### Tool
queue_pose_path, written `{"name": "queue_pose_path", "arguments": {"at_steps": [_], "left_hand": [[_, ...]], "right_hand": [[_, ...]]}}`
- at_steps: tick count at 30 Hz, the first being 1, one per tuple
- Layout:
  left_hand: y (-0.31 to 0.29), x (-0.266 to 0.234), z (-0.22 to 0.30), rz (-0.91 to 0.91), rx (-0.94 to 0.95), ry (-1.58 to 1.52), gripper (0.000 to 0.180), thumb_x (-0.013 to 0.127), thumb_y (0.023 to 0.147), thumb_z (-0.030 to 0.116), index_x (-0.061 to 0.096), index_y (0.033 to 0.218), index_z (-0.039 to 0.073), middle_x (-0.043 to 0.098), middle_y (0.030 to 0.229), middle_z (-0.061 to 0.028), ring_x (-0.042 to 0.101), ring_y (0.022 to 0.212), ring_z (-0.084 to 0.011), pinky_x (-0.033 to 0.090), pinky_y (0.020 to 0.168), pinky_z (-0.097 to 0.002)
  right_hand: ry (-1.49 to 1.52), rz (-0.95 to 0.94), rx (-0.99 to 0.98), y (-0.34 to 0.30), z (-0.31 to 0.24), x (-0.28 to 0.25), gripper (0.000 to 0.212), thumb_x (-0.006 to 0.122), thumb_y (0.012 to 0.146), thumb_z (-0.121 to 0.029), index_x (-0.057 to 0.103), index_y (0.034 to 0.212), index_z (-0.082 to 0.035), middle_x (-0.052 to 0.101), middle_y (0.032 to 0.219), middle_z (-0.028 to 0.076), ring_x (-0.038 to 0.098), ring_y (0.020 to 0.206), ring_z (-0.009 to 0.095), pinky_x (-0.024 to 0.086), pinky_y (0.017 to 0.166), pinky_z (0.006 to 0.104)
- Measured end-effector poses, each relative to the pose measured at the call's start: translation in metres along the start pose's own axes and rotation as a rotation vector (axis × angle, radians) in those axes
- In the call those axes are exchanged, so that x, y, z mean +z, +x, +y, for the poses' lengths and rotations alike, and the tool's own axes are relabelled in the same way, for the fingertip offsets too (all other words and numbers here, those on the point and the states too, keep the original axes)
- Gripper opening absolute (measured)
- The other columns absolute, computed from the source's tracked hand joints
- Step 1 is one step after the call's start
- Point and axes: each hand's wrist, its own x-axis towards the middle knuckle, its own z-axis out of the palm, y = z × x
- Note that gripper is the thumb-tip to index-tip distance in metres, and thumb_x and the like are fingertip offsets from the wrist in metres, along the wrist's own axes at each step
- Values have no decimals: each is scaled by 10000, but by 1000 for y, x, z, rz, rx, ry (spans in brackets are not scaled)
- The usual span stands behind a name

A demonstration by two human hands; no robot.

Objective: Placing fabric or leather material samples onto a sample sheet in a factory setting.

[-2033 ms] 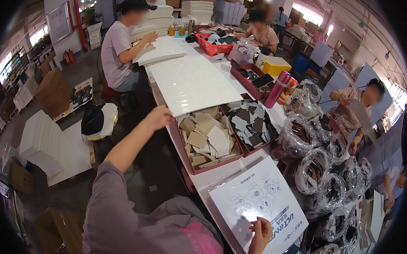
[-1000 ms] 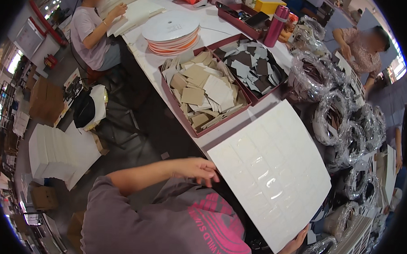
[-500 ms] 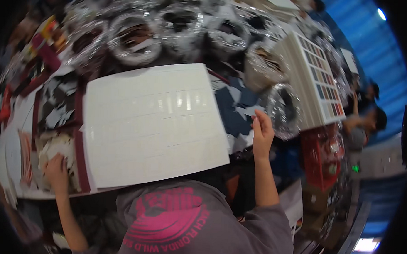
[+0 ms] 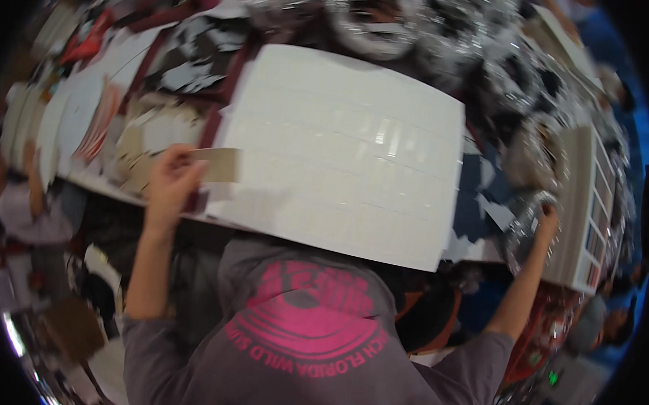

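My left hand (image 4: 172, 185) pinches a flat tan rectangular piece (image 4: 221, 165) between thumb and fingers. It is just past the left edge of a large white sheet (image 4: 333, 167) with rows of glossy strips. Behind that hand is a tray of cream and beige flat pieces (image 4: 157, 126). At the right, my right hand (image 4: 548, 221) reaches to a clear-plastic-wrapped container (image 4: 522, 240); its fingertips are blurred and partly hidden. Dark blue flat pieces (image 4: 473, 198) and a pale grey piece (image 4: 496, 212) lie between the sheet and that hand.
A dark red tray (image 4: 193, 55) holds grey and black scraps. Several plastic-wrapped round containers (image 4: 372, 20) line the back. A box-like swatch board (image 4: 592, 214) stands at the right. Stacked white discs (image 4: 82, 123) sit at the left, where another person's arm (image 4: 34, 179) shows.
My left hand has come up from the tray of cream pieces with the tan piece. My right hand has moved from the dark blue pieces to the plastic-wrapped container. The view has swung left.
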Motion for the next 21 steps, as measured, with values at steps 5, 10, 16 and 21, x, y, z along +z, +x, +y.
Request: {"name": "queue_pose_path", "arguments": {"at_steps": [5, 10, 16, 21], "left_hand": [[-34, 15, -18, -45, -178, 19, 146, 628, 856, 75, 574, 977, 12, 562, 740, 8, 499, 567, -26, 431, 478, -171], [-36, 10, -42, -14, -101, 89, 110, 622, 870, 82, 582, 923, -5, 540, 680, 47, 439, 550, 11, 333, 472, -158], [-33, -5, -48, 31, -147, -7, 110, 607, 882, 86, 577, 938, -4, 568, 718, 42, 471, 607, 12, 350, 521, -147], [-36, 2, -54, 50, -174, -77, 111, 606, 880, 72, 575, 945, -13, 602, 756, 13, 510, 651, 1, 382, 557, -144]], "right_hand": [[-140, 99, -165, -14, -38, 13, 277, 549, 858, -137, 616, 1113, -53, 647, 1049, 160, 623, 966, 296, 471, 826, 364], [-90, 461, -55, -95, -106, -55, 270, 560, 887, -242, 596, 1052, -31, 654, 951, 124, 638, 888, 243, 484, 786, 329], [493, 521, -132, -172, -181, -56, 213, 488, 941, -132, 598, 1073, -6, 635, 974, 36, 582, 791, 99, 467, 718, 217], [632, 249, -166, -204, -236, -46, 285, 435, 957, -104, 583, 1190, -32, 613, 1055, 30, 550, 769, 74, 434, 690, 204]]}}
